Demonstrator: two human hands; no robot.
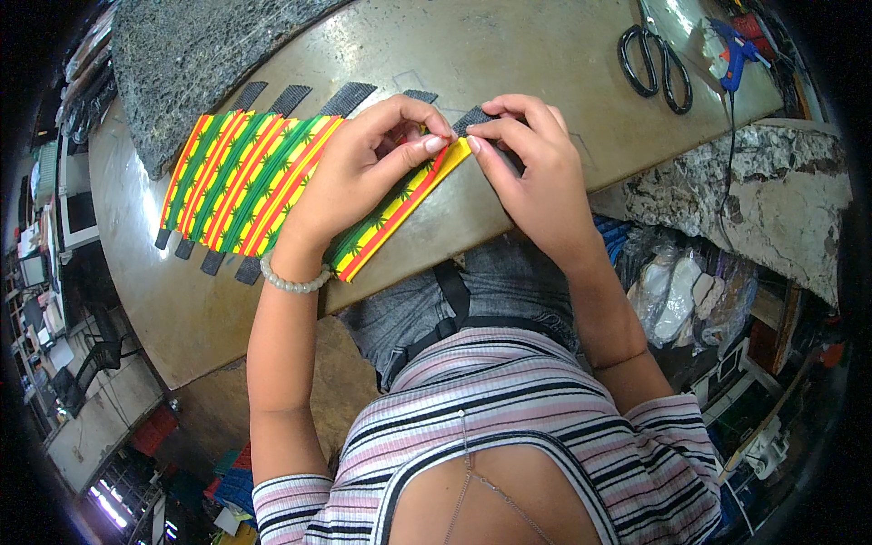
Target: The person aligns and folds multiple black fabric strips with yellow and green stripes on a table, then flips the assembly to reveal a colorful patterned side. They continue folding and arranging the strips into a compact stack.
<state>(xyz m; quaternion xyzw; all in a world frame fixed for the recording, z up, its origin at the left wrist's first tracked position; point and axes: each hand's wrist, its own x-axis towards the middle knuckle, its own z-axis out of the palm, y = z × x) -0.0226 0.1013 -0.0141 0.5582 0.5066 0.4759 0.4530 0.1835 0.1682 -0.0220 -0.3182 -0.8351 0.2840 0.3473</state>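
Note:
Several red, yellow and green straps (241, 182) with a dark leaf pattern lie side by side on the table, dark grey fabric tabs (345, 98) sticking out at their ends. My left hand (359, 173) reaches across them, thumb and index finger pinched at the far end of the rightmost strap (386, 227). My right hand (540, 173) is closed at that same end, its fingertips around the strap's corner and a dark grey tab (472, 118). The two hands' fingertips nearly meet. Whatever is directly between the left fingertips is partly hidden.
Black-handled scissors (656, 68) and a blue glue gun (740, 54) with a hanging cord lie at the table's far right. A rough grey slab (200, 68) rests at the far left. Plastic-wrapped items (677, 291) sit below the right edge of the table (136, 282).

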